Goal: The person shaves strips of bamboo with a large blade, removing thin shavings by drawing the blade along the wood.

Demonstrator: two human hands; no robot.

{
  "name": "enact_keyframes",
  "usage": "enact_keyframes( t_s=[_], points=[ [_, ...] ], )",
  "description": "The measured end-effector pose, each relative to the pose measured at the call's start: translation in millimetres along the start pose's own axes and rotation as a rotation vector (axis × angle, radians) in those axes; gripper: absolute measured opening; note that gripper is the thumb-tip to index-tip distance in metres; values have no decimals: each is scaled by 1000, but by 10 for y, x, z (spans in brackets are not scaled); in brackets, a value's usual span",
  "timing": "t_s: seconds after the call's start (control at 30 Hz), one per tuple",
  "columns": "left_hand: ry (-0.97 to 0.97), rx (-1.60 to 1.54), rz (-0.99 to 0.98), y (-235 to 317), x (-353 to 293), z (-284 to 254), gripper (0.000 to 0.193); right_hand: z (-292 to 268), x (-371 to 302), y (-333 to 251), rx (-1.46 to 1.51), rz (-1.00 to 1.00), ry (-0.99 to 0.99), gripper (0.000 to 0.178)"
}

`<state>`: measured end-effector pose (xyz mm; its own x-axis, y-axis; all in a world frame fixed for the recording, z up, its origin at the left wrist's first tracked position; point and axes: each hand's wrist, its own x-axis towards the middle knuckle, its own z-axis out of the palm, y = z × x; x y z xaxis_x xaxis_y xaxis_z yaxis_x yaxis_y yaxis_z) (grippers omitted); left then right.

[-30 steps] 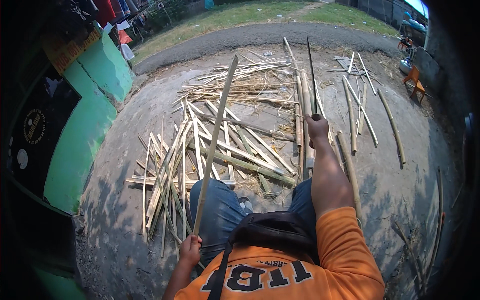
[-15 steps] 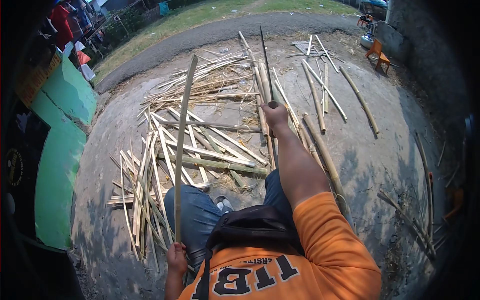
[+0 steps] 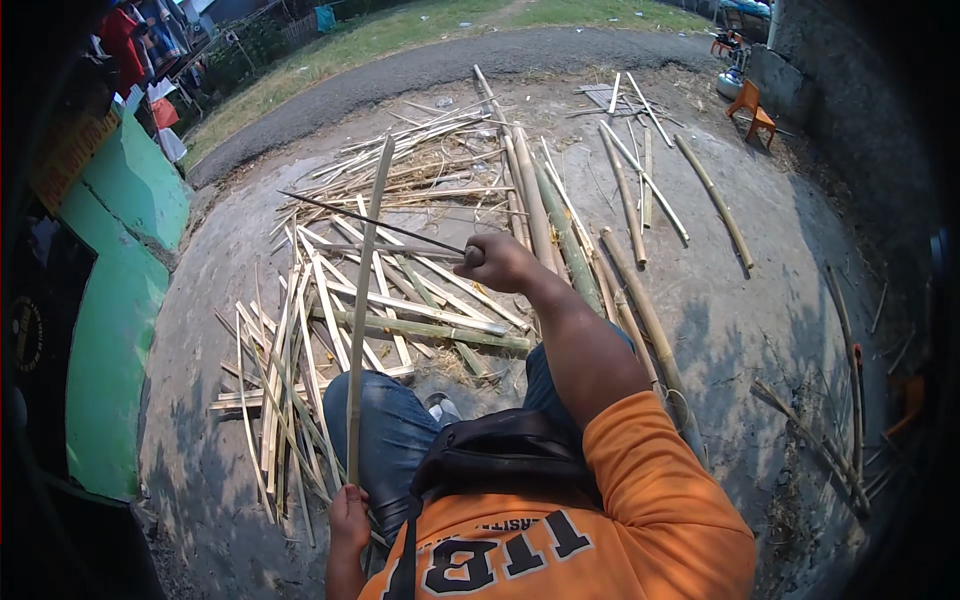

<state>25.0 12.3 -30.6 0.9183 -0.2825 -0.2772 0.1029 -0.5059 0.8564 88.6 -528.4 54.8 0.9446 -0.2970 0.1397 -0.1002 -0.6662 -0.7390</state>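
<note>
In my left hand, low by my left thigh, is the lower end of a long bamboo strip. The strip stands nearly upright, its top leaning slightly away to the right. My right hand is closed round the handle of a machete, out in front of my knees. Its thin dark blade points left and slightly away, crossing the upper part of the strip in view. Whether the blade touches the strip I cannot tell. Split bamboo strips lie in a loose pile beside my left knee.
More strips are heaped farther ahead. Whole bamboo poles lie ahead and to the right, with another pole beyond. An orange chair stands at the far right by a wall. A green wall rises on the left.
My right hand has come left and nearer, and the machete blade has swung from pointing away to pointing left. The strip's upper end sits slightly lower; my left hand keeps its hold.
</note>
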Motion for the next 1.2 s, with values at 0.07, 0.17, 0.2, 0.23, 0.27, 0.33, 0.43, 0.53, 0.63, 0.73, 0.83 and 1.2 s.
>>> enact_keyframes(
  t_s=[0.07, 0.17, 0.2, 0.23, 0.27, 0.33, 0.43, 0.53, 0.63, 0.73, 0.83, 1.2],
  points=[
    [16, 31, -21, 0, 9, -11, 53, 138, -9, -154, -55, -50, -190, 35],
    [-14, 58, -72, 121, 2, -8, 53, 377, 37, -217, -166, -162, -252, 30],
    [-6, 130, -77, 216, -26, -7, 54, 445, 37, -247, -167, -173, -271, 29],
    [0, 202, -82, 273, -33, 3, 54, 488, 32, -257, -163, -204, -288, 30],
    [-2, 204, -91, 276, -21, 16, 54, 509, 34, -260, -158, -200, -295, 30],
    [25, 254, -65, 270, -5, 20, 55, 535, 46, -304, -195, -243, -338, 31],
    [26, 278, -41, 329, -21, 47, 54, 548, 64, -305, -222, -235, -342, 31],
    [38, 294, 39, 348, -25, 86, 54, 513, 57, -324, -244, -213, -333, 29],
    [36, 287, 38, 314, -9, 60, 54, 476, 53, -352, -264, -176, -313, 27],
    [25, 272, 22, 271, 8, 36, 54, 428, 47, -397, -289, -151, -307, 27],
    [32, 320, 67, 309, -11, 39, 53, 417, 6, -454, -357, -162, -285, 28],
    [121, 460, 181, 408, -47, 145, 51, 619, 0, -421, -441, -116, -360, 18]
  ],
)
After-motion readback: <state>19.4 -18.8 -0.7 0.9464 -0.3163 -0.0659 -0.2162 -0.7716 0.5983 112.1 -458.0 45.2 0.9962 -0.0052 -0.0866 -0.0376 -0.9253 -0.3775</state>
